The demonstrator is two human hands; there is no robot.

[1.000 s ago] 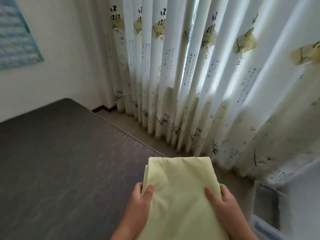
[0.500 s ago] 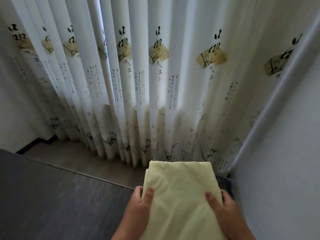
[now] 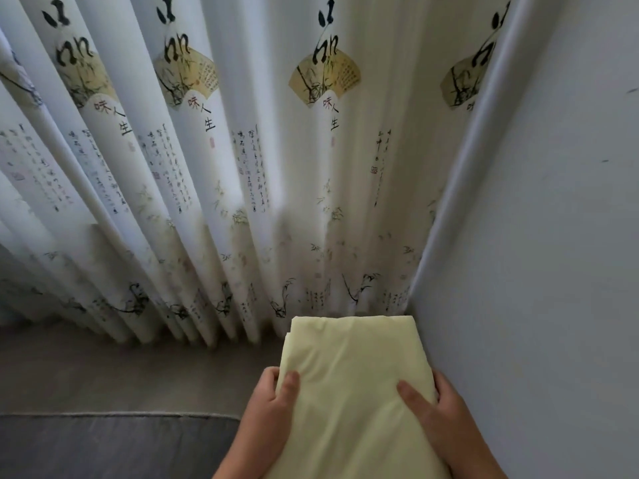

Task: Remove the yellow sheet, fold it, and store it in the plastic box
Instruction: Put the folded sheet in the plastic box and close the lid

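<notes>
Head view: a person holds the folded yellow sheet (image 3: 349,392) in both hands, in the air near the corner where a printed curtain (image 3: 242,167) meets a pale wall (image 3: 553,236).
The sheet is a thick rectangular bundle. Its long axis runs away from the person and its far short edge points at the curtain's foot. The left hand (image 3: 266,420) grips its left edge and the right hand (image 3: 446,420) its right edge. Each thumb is pressed on top, and the other fingers (image 3: 271,375) curl beneath, mostly hidden. A grey bed (image 3: 103,444) lies lower left, with floor (image 3: 121,368) beyond it.
</notes>
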